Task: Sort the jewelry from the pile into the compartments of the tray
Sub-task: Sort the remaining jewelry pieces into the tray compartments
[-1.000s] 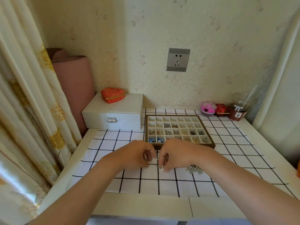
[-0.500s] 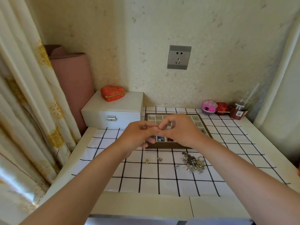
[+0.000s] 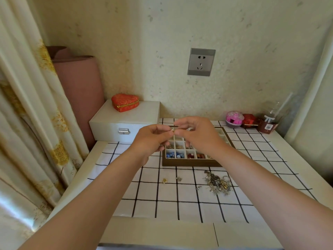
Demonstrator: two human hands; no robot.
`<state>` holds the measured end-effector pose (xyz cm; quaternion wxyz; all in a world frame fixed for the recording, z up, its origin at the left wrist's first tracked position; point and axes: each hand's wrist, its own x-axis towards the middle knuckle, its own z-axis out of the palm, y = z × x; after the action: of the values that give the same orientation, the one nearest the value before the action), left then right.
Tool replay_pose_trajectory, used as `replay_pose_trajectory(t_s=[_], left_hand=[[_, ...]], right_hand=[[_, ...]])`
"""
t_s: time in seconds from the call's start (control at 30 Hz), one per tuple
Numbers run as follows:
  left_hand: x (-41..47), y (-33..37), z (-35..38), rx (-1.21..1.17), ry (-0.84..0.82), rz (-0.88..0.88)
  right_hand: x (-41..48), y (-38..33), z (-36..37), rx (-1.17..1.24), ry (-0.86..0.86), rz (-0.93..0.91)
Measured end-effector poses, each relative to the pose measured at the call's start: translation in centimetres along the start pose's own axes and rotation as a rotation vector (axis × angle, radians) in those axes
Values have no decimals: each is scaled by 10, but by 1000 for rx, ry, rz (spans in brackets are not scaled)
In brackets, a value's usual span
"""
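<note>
Left hand and right hand raised together above the compartment tray, fingertips pinching one small gold piece between them; which hand bears it, can't tell. Tray's front cells hold blue and red beads. Jewelry pile on the grid cloth, in front of the tray, near the right forearm. Three loose bits left of the pile. White jewelry box behind left, red heart box on top.

Below the fingers, the tray has a dark matt wooden frame. The jewelry pile glints metallic on smooth checked cloth. Left of them, a glossy white box carries a shiny metal clasp.
</note>
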<state>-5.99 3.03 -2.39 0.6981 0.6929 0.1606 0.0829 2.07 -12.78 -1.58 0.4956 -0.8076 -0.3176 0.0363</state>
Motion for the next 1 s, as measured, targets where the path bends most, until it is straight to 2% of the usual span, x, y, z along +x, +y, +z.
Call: replay_pose_trajectory(t_s=[0.27, 0.4, 0.5, 0.67, 0.8, 1.0], left_hand=[[16, 4, -1, 62, 15, 64], [21, -11, -1, 599, 74, 208], [21, -22, 0, 794, 57, 199], [26, -32, 9, 820, 34, 130], [29, -34, 8, 877, 1, 143], [30, -35, 4, 925, -30, 158]], right_hand=[[29, 1, -10, -149, 20, -64], [46, 15, -17, -352, -12, -2], [54, 30, -12, -496, -96, 58], [61, 42, 6, -664, -200, 56], [64, 49, 17, -722, -236, 8], [64, 50, 23, -816, -155, -14]])
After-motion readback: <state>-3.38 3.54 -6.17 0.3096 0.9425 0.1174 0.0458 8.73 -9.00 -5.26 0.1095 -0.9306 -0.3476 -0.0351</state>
